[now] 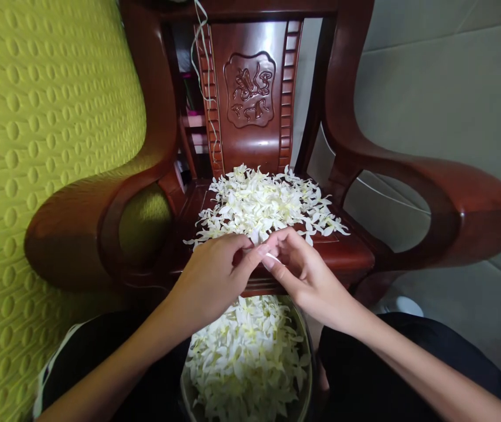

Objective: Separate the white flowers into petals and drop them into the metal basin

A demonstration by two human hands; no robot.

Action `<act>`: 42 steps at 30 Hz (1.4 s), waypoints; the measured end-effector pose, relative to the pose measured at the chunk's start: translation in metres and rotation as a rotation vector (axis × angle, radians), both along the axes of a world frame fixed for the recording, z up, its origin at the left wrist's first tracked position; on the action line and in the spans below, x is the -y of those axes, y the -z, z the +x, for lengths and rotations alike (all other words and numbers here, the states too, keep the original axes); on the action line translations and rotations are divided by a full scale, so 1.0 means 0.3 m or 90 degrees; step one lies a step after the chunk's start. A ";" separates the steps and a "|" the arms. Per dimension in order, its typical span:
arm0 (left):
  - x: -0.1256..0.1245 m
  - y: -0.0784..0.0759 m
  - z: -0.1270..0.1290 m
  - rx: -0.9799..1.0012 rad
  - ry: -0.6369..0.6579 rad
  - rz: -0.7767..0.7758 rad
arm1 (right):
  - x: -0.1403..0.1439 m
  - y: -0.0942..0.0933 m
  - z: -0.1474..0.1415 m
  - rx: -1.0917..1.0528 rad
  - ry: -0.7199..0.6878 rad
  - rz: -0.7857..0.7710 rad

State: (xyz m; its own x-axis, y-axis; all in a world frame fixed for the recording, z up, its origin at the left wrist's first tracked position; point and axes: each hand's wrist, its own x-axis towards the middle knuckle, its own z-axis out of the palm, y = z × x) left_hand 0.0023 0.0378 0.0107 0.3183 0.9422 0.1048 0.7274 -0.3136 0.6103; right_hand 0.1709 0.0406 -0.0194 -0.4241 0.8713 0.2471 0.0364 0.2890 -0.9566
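Note:
My left hand (pixel 217 275) and my right hand (pixel 309 272) meet at the front edge of the chair seat, fingertips almost touching. Both are closed in a pinch around a small white flower (pixel 257 236), part of it hidden by the fingers. A thin white strip (pixel 273 257) pokes out by my right thumb; whether it is a petal I cannot tell. Just behind the fingers, a loose heap of white flowers (pixel 261 199) spreads over the seat. Below my hands, more white flowers (pixel 250 357) fill a round basin (pixel 307 357) between my knees.
The dark red carved wooden chair (pixel 254 140) faces me, its broad curved arms (pixel 465 205) on both sides. A thin pale cord (pixel 201 64) hangs down its backrest. A yellow padded wall (pixel 48 129) rises on the left, grey tiles (pixel 447 105) on the right.

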 end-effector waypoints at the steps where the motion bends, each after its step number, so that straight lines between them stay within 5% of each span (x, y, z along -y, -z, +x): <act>1: -0.006 -0.004 -0.003 0.009 0.012 -0.014 | 0.000 -0.001 0.002 0.012 0.002 0.009; 10: -0.026 -0.015 -0.018 0.138 -0.068 0.050 | -0.049 0.017 0.033 -0.039 0.066 -0.029; 17: -0.014 -0.020 0.003 0.025 -0.046 0.124 | -0.015 -0.031 0.030 -0.052 -0.010 -0.025; 22: 0.003 -0.027 0.007 0.032 0.056 0.133 | -0.022 -0.010 0.025 -0.098 0.028 -0.154; 27: -0.009 -0.011 -0.003 -0.133 -0.016 0.215 | -0.017 -0.013 0.030 -0.174 -0.022 -0.284; 30: -0.021 -0.010 -0.003 -0.103 0.006 0.182 | -0.015 -0.012 0.029 -0.248 0.008 -0.364; 34: -0.025 -0.013 0.003 -0.015 0.073 0.135 | -0.029 0.003 0.031 -0.125 0.103 -0.240; 38: -0.024 -0.013 0.005 -0.053 0.001 0.164 | -0.025 -0.008 0.032 -0.263 0.078 -0.284; 42: -0.016 -0.030 0.008 0.143 0.022 -0.028 | -0.017 -0.006 0.023 -0.286 0.115 -0.280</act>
State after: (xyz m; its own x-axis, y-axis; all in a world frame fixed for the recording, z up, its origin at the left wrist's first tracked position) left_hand 0.0048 0.0426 0.0197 0.3232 0.9365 0.1364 0.5606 -0.3055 0.7697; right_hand 0.1777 0.0457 -0.0177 -0.2005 0.9793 -0.0290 -0.3834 -0.1057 -0.9175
